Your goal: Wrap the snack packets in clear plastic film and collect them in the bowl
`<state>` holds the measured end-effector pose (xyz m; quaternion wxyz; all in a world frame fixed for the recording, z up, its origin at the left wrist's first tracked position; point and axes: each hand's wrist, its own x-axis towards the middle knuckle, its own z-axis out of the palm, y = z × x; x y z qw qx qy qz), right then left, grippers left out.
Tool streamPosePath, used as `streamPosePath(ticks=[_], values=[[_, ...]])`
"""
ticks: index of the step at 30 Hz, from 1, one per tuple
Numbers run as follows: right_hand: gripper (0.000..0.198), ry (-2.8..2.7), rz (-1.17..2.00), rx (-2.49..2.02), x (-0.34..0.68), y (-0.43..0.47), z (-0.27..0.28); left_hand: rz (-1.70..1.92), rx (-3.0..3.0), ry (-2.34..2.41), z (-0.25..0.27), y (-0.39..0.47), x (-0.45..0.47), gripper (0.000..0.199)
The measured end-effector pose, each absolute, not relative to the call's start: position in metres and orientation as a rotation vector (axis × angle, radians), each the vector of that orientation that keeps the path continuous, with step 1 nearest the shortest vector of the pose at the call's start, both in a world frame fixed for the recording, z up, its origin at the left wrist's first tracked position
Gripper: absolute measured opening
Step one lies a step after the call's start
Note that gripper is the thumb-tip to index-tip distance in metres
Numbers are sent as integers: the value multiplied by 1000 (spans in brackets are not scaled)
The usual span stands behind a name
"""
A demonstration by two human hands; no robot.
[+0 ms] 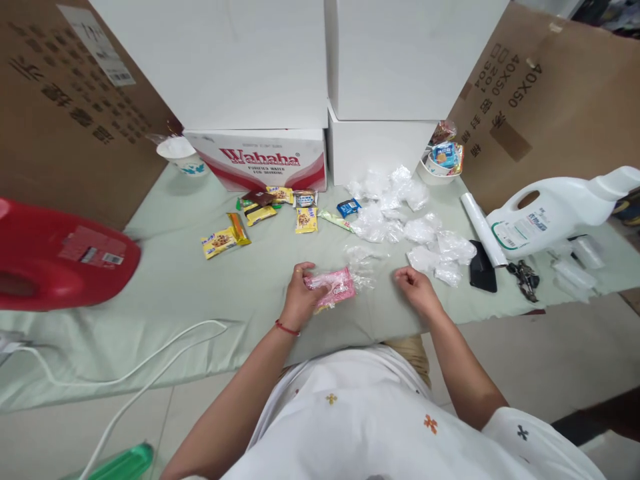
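"Done?"
"One pink packet (343,285), dial centre, left hand (301,293) gripping; seemingly part-bagged."
"Right hand (417,290)?"
"Curled; cannot tell its hold."
"Outstanding?"
"Loose snack packets (260,213), ten o'clock, apparently unbagged; clear plastic (423,229), two."

Pale tiled floor (555,360); cloth-draped table (245,280) (soft green, slightly creased).

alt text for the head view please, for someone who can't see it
The left hand holds a pink packet beside clear plastic on a green cloth; the right hand is curled nearby. Behind are snacks, crumpled plastic and white boxes.
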<state>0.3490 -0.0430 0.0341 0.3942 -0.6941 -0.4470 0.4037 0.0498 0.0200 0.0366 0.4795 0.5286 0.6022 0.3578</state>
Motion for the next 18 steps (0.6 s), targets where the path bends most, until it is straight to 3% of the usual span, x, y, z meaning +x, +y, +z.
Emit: streamPosePath(ticks=[6,9,11,14,18], values=[[86,-1107,1101,-1599,309,-25,40,923,1292,1369,39,15,47,69],[95,-1151,1104,-1677,279,-13,36,928,1299,1353,39,12,46,68],[80,-1234,1073,-1749,267,-7,34,930,1304,1364,38,11,46,67],[32,-1363,914,-1754,260,-5,38,916,1340,1421,36,11,48,64],[20,-1591,551,-1681,248,-13,47,796,1431,1563,37,14,55,57]])
